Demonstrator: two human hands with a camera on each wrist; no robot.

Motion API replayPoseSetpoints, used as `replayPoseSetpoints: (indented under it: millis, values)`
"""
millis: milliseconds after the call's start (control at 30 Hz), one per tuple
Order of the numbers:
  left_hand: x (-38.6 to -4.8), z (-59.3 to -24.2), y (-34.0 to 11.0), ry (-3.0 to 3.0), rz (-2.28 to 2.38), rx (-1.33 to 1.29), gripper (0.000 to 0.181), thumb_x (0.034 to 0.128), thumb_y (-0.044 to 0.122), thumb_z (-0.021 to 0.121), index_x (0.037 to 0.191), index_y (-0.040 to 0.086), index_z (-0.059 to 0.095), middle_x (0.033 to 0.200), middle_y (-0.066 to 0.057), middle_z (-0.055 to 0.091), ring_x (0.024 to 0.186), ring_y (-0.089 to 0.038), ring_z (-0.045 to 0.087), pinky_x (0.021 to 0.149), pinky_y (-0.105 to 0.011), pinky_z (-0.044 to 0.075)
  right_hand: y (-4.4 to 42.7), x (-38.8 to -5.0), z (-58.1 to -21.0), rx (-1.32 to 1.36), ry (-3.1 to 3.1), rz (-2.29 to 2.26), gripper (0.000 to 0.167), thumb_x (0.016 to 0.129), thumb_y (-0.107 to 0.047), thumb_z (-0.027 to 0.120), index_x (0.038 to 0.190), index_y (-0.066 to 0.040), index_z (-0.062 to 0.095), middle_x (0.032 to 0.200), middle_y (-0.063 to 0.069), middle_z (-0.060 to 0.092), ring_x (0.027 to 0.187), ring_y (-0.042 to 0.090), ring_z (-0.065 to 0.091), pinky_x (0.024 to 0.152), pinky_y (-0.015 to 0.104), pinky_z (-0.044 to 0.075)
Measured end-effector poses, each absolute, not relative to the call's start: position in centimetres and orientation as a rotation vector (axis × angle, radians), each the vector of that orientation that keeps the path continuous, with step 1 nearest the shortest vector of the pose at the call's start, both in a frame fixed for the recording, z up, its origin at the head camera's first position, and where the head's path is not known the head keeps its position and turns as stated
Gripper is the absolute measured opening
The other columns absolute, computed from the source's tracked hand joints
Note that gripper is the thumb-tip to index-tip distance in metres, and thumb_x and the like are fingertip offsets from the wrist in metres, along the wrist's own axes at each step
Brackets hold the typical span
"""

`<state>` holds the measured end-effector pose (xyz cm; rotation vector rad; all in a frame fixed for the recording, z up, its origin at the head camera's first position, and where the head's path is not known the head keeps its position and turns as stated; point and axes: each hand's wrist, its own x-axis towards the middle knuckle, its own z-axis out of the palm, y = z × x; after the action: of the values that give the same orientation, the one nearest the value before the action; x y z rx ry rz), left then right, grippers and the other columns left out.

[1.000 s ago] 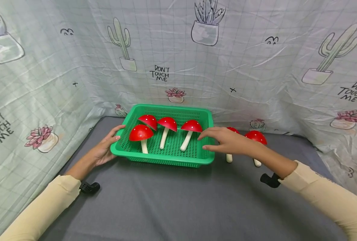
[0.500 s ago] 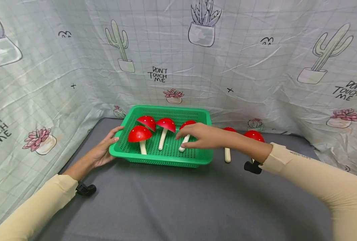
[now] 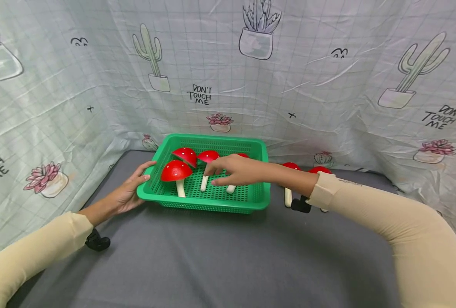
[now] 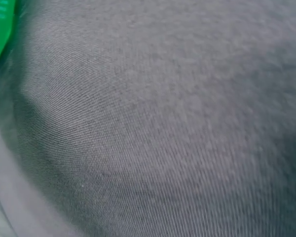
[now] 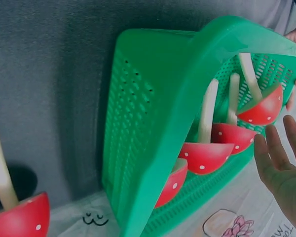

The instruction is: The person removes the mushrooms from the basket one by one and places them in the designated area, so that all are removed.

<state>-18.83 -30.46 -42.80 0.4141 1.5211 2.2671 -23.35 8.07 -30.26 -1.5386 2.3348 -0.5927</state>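
A green plastic basket [image 3: 205, 204] stands on the grey cloth. Several toy mushrooms with white-dotted red caps and pale stems lie in it, including a front-left mushroom [image 3: 176, 171] and a middle mushroom [image 3: 208, 155]. My left hand [image 3: 129, 190] holds the basket's left end, thumb at the rim. Over the basket hovers my right hand [image 3: 237, 169], covering part of the right-hand mushroom [image 3: 231, 188]. In the right wrist view, the right hand's fingers [image 5: 276, 148] are spread, with nothing held. The left wrist view has only a basket corner [image 4: 0, 29] and cloth.
Outside the basket, to its right, lie a nearer mushroom [image 3: 288, 197] and a farther mushroom [image 3: 319, 170], both partly behind the right arm. A cactus-print curtain [image 3: 289, 85] rises behind and at the sides. Grey cloth [image 3: 228, 256] spreads in front.
My right hand has moved left, from the basket's right end to above the middle mushrooms. The left hand stays at the basket's left end, and the mushrooms have not visibly moved.
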Motion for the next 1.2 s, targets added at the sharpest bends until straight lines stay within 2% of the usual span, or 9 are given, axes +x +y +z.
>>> replayPoseSetpoints:
  millis: [333, 633, 767, 933, 1067, 1200]
  values:
    - [-18.6, -42.9, -30.8, 1.493, 2.275, 0.409, 0.052, 0.1120, 0.009, 0.031, 0.156, 0.032, 0.017, 0.140, -0.005, 0.047, 0.113, -0.025, 0.067, 0.086, -0.041, 0.060, 5.6, -24.3, -30.8, -1.530, 2.278, -0.656, 0.032, 0.102, -0.021, 0.063, 0.132, -0.011, 0.061, 0.132, -0.001, 0.064, 0.114, 0.014, 0.063, 0.093, 0.020, 0.052]
    - [-18.8, -42.8, -30.7, 1.476, 2.285, 0.385, 0.051, 0.1116, 0.008, 0.033, 0.154, 0.033, 0.021, 0.139, -0.004, 0.048, 0.114, -0.025, 0.066, 0.087, -0.042, 0.060, 3.3, -25.1, -31.2, -1.555, 2.283, -0.647, 0.040, 0.101, -0.019, 0.064, 0.137, -0.003, 0.057, 0.137, 0.010, 0.061, 0.117, 0.021, 0.061, 0.096, 0.024, 0.052]
    - [-18.9, -42.8, -30.5, 1.468, 2.286, 0.388, 0.050, 0.1116, 0.008, 0.033, 0.154, 0.033, 0.021, 0.138, -0.004, 0.049, 0.113, -0.025, 0.067, 0.087, -0.041, 0.060, 2.3, -25.4, -31.4, -1.564, 2.310, -0.629, 0.044, 0.100, -0.021, 0.066, 0.140, -0.004, 0.055, 0.139, 0.011, 0.059, 0.117, 0.020, 0.056, 0.096, 0.026, 0.051]
    - [-18.9, -42.9, -30.5, 1.471, 2.279, 0.397, 0.050, 0.1114, 0.008, 0.032, 0.153, 0.032, 0.021, 0.138, -0.005, 0.048, 0.112, -0.025, 0.067, 0.087, -0.041, 0.060, 1.1, -26.3, -32.1, -1.568, 2.349, -0.607, 0.049, 0.099, -0.024, 0.068, 0.142, -0.007, 0.053, 0.137, 0.011, 0.057, 0.114, 0.020, 0.054, 0.090, 0.027, 0.051]
    - [-18.9, -42.8, -30.6, 1.488, 2.278, 0.398, 0.049, 0.1114, 0.008, 0.033, 0.153, 0.033, 0.022, 0.140, -0.006, 0.045, 0.113, -0.025, 0.067, 0.087, -0.041, 0.060, 0.0, -27.1, -32.5, -1.553, 2.361, -0.568, 0.053, 0.098, -0.024, 0.069, 0.145, -0.008, 0.050, 0.142, 0.010, 0.053, 0.123, 0.025, 0.051, 0.092, 0.025, 0.050]
    - [-18.9, -42.8, -30.7, 1.488, 2.280, 0.394, 0.047, 0.1115, 0.009, 0.033, 0.151, 0.033, 0.025, 0.140, -0.004, 0.044, 0.115, -0.025, 0.065, 0.088, -0.042, 0.060, -1.3, -27.8, -33.0, -1.578, 2.344, -0.468, 0.059, 0.098, -0.027, 0.070, 0.149, -0.010, 0.046, 0.149, 0.008, 0.046, 0.134, 0.023, 0.045, 0.101, 0.024, 0.047]
